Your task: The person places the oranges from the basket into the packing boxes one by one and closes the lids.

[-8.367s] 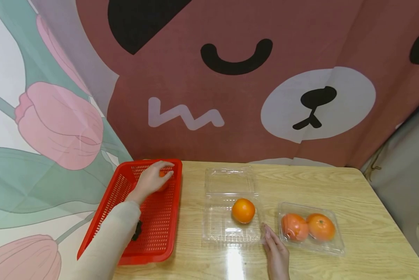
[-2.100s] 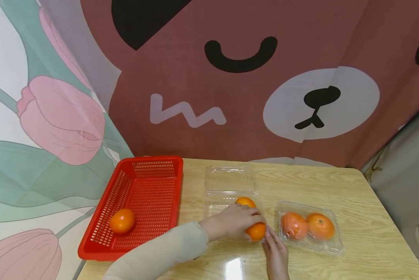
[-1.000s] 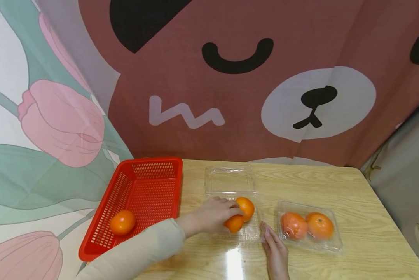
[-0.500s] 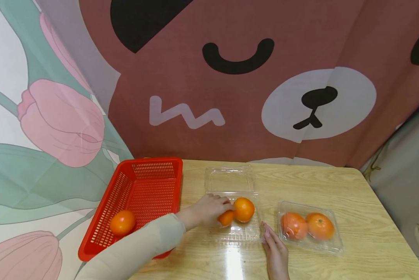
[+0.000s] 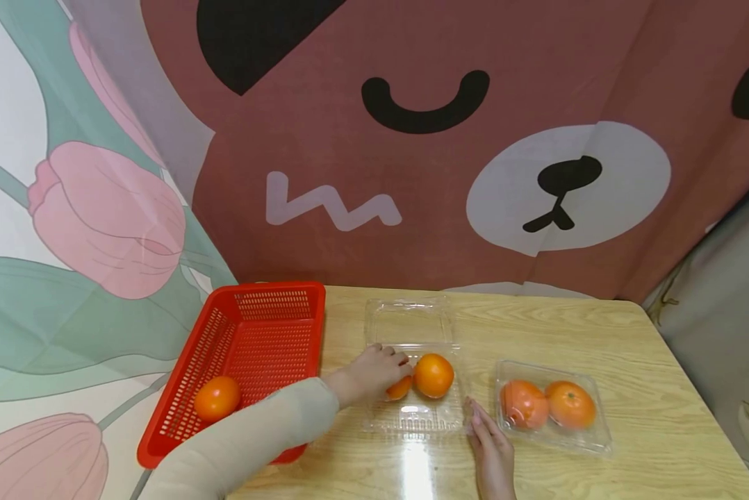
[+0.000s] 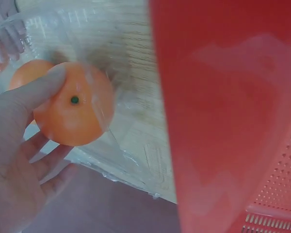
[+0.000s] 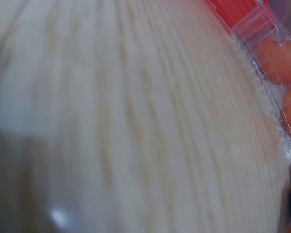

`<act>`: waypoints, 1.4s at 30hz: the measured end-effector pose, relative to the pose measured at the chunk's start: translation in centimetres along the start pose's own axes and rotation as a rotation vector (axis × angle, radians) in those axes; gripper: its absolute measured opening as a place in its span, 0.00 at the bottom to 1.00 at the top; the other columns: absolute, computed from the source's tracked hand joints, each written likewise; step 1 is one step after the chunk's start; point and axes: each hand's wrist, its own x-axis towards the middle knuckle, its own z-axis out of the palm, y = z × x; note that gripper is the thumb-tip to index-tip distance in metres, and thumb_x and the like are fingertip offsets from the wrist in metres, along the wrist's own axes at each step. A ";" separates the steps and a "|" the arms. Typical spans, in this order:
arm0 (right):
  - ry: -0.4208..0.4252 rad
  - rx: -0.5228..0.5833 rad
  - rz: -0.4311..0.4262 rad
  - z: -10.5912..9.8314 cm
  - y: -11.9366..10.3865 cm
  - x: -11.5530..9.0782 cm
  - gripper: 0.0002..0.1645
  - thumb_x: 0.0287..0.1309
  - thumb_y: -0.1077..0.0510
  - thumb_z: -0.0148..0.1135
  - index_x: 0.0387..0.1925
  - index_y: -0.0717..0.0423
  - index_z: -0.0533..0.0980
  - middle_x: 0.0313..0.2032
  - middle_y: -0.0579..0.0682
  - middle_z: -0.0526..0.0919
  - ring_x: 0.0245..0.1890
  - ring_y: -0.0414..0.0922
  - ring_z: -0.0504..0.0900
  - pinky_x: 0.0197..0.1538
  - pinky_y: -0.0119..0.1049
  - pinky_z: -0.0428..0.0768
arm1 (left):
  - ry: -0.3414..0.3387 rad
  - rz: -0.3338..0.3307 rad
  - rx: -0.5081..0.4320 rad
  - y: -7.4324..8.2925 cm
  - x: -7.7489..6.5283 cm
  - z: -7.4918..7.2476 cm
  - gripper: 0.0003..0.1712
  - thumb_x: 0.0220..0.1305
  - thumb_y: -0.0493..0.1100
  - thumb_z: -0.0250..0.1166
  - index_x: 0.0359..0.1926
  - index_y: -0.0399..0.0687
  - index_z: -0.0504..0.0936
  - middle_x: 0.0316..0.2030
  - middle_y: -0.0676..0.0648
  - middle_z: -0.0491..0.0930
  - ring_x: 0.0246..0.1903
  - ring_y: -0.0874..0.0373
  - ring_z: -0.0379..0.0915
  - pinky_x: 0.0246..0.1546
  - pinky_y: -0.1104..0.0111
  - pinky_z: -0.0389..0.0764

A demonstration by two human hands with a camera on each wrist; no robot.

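Note:
My left hand (image 5: pixel 374 371) reaches into the left half of an open clear plastic clamshell container (image 5: pixel 383 421) and grips an orange (image 6: pixel 82 116), partly covered by the fingers in the head view. In the left wrist view the thumb lies over this orange and the other fingers are underneath; its small green stem mark faces the camera. A second orange (image 5: pixel 433 376) sits just to its right in the same container. At the container's right front corner, my right hand (image 5: pixel 493 448) pinches the edge with its fingertips. The raised lid (image 5: pixel 410 323) lies back behind the base.
On the left stands a red perforated basket (image 5: pixel 315 347), one orange (image 5: pixel 217 398) inside it. A closed clear container (image 5: pixel 599 441) with two orange fruits (image 5: pixel 571 404) lies right of my right hand. A cloth with a bear print (image 5: pixel 349 264) hangs behind the table.
Since one second ago, my left hand has moved the gripped orange leftward and slightly back within the container, away from the other orange. The right hand stays at the container's edge.

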 end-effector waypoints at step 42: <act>-0.008 0.001 0.009 0.0 -0.1 -0.1 0.31 0.65 0.55 0.53 0.61 0.71 0.60 0.52 0.38 0.77 0.55 0.34 0.72 0.54 0.29 0.72 | 0.234 0.043 -0.067 -1.0 -5.4 -1.9 0.29 0.54 0.53 0.68 0.57 0.56 0.75 0.58 0.53 0.72 0.55 0.54 0.69 0.50 0.56 0.73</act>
